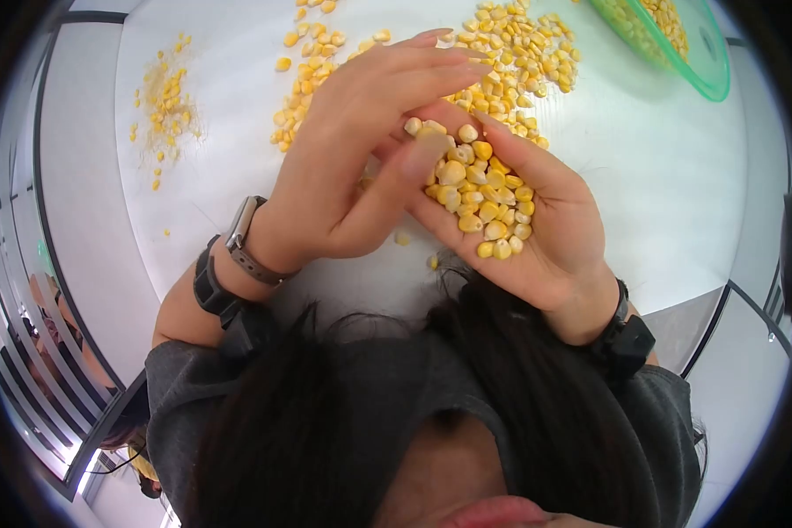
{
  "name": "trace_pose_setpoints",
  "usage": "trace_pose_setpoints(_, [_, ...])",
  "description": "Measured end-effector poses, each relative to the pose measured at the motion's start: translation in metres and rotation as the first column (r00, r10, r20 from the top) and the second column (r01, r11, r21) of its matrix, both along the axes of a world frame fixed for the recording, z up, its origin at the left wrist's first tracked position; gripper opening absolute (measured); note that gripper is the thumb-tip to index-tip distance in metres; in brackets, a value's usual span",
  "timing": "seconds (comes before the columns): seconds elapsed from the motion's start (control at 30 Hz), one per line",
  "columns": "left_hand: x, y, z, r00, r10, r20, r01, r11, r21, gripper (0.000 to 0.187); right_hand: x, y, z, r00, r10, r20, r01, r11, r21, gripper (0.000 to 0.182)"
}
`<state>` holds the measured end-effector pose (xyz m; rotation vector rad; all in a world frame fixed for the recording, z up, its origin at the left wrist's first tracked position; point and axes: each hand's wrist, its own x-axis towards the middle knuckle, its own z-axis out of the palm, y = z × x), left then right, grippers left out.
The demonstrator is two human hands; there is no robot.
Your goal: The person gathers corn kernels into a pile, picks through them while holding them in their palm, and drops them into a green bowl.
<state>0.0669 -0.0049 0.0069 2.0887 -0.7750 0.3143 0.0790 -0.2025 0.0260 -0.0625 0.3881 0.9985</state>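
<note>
Cupped palm up, my right hand holds a heap of yellow and pale corn kernels. My left hand is beside and partly over it, fingers stretched out and thumb touching the kernels at the heap's left edge. Nothing is seen gripped in my left hand, though part of its palm side is hidden. Behind both hands, a large spread of loose kernels lies on the white table, with another group further left.
At the far left of the table is a small pile of kernel bits and chaff. A green translucent basket with kernels stands at the back right. A few stray kernels lie near the front edge. Part of another person shows at the lower left.
</note>
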Motion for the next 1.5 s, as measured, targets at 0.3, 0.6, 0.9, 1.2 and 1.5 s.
trace_pose_setpoints(0.3, [-0.001,-0.006,0.007,0.999,0.026,0.029,-0.027,0.999,0.033,0.041,-0.003,0.004,0.004,0.998,0.036,0.058,-0.029,0.992,-0.125,0.039])
trace_pose_setpoints(0.6, [-0.002,-0.003,0.009,1.0,0.015,-0.002,-0.015,1.0,0.017,0.032,-0.004,0.0,-0.001,1.0,0.014,0.021,-0.015,0.998,0.057,0.035])
trace_pose_setpoints(0.9, [-0.004,-0.005,0.009,0.995,0.094,-0.016,-0.095,0.992,-0.089,0.036,-0.006,0.004,0.003,0.999,0.034,0.01,-0.034,0.999,0.004,0.04])
trace_pose_setpoints(1.2, [-0.007,0.0,0.013,0.995,0.088,-0.044,-0.082,0.989,0.126,0.066,-0.009,0.006,0.002,0.998,0.034,-0.044,-0.034,0.999,0.003,0.039])
trace_pose_setpoints(1.5, [0.002,-0.001,-0.022,0.965,0.112,0.237,-0.072,0.983,-0.168,0.087,-0.007,0.005,-0.002,0.994,0.094,-0.053,-0.095,0.995,-0.023,0.04])
